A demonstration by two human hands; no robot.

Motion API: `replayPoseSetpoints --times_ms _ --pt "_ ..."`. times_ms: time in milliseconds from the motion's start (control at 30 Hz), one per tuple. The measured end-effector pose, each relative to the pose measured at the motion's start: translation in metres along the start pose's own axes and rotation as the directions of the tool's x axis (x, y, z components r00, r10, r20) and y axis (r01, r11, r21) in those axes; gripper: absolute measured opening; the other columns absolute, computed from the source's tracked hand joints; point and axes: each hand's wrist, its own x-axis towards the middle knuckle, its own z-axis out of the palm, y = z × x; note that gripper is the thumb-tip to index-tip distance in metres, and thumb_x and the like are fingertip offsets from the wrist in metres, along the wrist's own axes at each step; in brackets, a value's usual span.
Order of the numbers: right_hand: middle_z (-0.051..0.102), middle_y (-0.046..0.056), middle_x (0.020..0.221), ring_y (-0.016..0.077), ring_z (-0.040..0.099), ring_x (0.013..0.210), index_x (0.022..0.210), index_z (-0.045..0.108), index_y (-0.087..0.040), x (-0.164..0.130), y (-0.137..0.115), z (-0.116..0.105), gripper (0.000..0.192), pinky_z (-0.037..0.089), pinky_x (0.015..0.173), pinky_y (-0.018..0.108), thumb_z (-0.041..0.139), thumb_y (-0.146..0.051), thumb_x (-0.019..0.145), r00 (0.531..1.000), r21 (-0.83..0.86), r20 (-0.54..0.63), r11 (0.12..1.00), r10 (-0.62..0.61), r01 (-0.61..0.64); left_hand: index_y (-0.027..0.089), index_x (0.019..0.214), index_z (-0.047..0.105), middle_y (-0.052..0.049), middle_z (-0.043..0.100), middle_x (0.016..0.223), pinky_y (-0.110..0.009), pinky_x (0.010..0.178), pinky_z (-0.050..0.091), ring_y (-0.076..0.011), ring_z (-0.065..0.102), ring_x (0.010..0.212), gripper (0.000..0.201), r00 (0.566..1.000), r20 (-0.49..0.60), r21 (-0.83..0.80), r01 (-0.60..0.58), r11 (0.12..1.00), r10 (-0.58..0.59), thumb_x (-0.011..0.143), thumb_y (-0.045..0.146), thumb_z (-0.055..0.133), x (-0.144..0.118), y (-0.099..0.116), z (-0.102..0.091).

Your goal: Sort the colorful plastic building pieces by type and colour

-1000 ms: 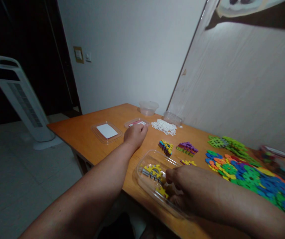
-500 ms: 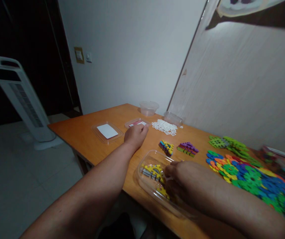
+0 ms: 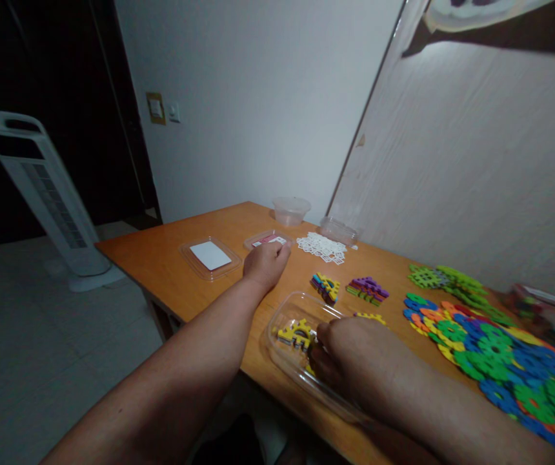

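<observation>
Right hand [image 3: 350, 352] curled in clear tray [image 3: 282, 352], on yellow pieces [image 3: 295, 333] | left hand [image 3: 265, 263] fisted

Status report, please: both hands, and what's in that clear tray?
Left hand fisted on the table, holding nothing visible. Right hand inside the clear tray, fingers among yellow foam pieces; grip unclear. Small stacks sit beyond the tray.

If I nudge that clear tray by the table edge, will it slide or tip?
Probably slides easily: the clear tray looks thin, light plastic on smooth wood. It sits at the table's near edge, so an outward push might tip it. The right hand inside likely steadies it.
</observation>
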Motion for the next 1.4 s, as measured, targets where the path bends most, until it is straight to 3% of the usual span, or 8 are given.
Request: replayPoseSetpoints --times_ms 133,233,433,533,633,867,1200,1400 --pt "0.077 0.017 0.084 0.0289 0.074 0.075 0.087 0.076 -0.017 -0.001 0.002 0.002 0.028 0.045 0.059 0.031 0.052 -0.031 0.089 1.0 0.043 0.004 0.999 0.029 -0.029 0.023 0.083 0.074 -0.008 0.074 0.086 -0.03 0.057 0.026 -0.0203 0.062 0.073 0.059 1.0 0.005 0.009 0.011 1.0 -0.012 0.098 0.059 0.03 0.0 0.0 0.0" --pt "0.076 0.011 0.08 0.0244 0.07 0.07 0.084 0.072 -0.02 -0.01 0.018 0.0 0.027 0.04 0.057 0.03 0.05 -0.035 0.091 0.996 0.145 -0.076 0.989 0.039 -0.027 0.024 0.083 0.075 -0.008 0.074 0.086 -0.03 0.058 0.028 -0.0206 0.062 0.074 0.058 1.0 0.008 0.001 0.011 1.0 -0.011 0.098 0.059 0.031 0.0 0.0 0.001" --pt "0.07 0.006 0.079 0.0182 0.063 0.069 0.09 0.068 -0.02 -0.023 0.096 0.0 0.027 0.042 0.062 0.029 0.045 -0.034 0.096 0.958 0.312 -0.256 0.949 0.132 -0.048 0.023 0.084 0.075 -0.008 0.073 0.085 -0.03 0.058 0.028 -0.0209 0.061 0.073 0.06 1.0 0.0 -0.004 -0.001 1.0 0.001 0.098 0.059 0.029 0.001 0.0 0.001" --pt "0.071 0.009 0.091 0.0207 0.064 0.079 0.102 0.07 -0.016 -0.019 0.128 0.016 0.029 0.045 0.07 0.031 0.048 -0.033 0.093 0.945 0.355 -0.246 0.927 0.216 -0.119 0.022 0.083 0.075 -0.008 0.073 0.084 -0.03 0.058 0.027 -0.0204 0.059 0.072 0.06 1.0 0.006 -0.005 0.005 1.0 -0.005 0.098 0.058 0.029 0.001 0.0 0.0" --pt "0.071 0.011 0.097 0.0208 0.064 0.082 0.108 0.071 -0.014 -0.012 0.143 0.038 0.032 0.046 0.072 0.031 0.053 -0.035 0.091 0.967 0.39 -0.169 0.914 0.193 -0.114 0.022 0.079 0.073 -0.008 0.071 0.08 -0.03 0.057 0.025 -0.0194 0.058 0.069 0.059 1.0 0.012 -0.01 -0.001 1.0 0.001 0.098 0.057 0.029 0.001 0.0 -0.001" --pt "0.068 0.012 0.104 0.0213 0.063 0.088 0.109 0.069 -0.012 0.001 0.137 0.058 0.036 0.048 0.076 0.032 0.056 -0.038 0.089 0.976 0.456 -0.145 0.886 0.164 -0.081 0.022 0.073 0.07 -0.007 0.07 0.077 -0.03 0.056 0.024 -0.0184 0.056 0.066 0.059 1.0 -0.003 -0.022 -0.012 1.0 0.012 0.097 0.058 0.029 0.001 -0.002 0.0" --pt "0.066 0.004 0.074 0.0179 0.057 0.068 0.082 0.063 -0.018 -0.003 0.137 0.051 0.02 0.042 0.061 0.029 0.055 -0.036 0.085 0.954 0.565 -0.121 0.81 0.274 -0.161 0.021 0.075 0.071 -0.006 0.071 0.079 -0.03 0.058 0.026 -0.0183 0.056 0.068 0.059 1.0 0.008 -0.01 -0.013 1.0 0.013 0.098 0.058 0.03 0.001 -0.002 0.001" --pt "0.063 0.002 0.077 0.016 0.055 0.069 0.09 0.059 -0.021 -0.028 0.108 0.023 0.019 0.04 0.06 0.027 0.055 -0.039 0.089 0.943 0.62 -0.296 0.781 0.152 0.069 0.021 0.073 0.069 -0.006 0.07 0.077 -0.029 0.057 0.024 -0.0178 0.055 0.067 0.059 1.0 0.013 -0.004 -0.013 1.0 0.013 0.098 0.057 0.029 0.0 0.0 -0.001"
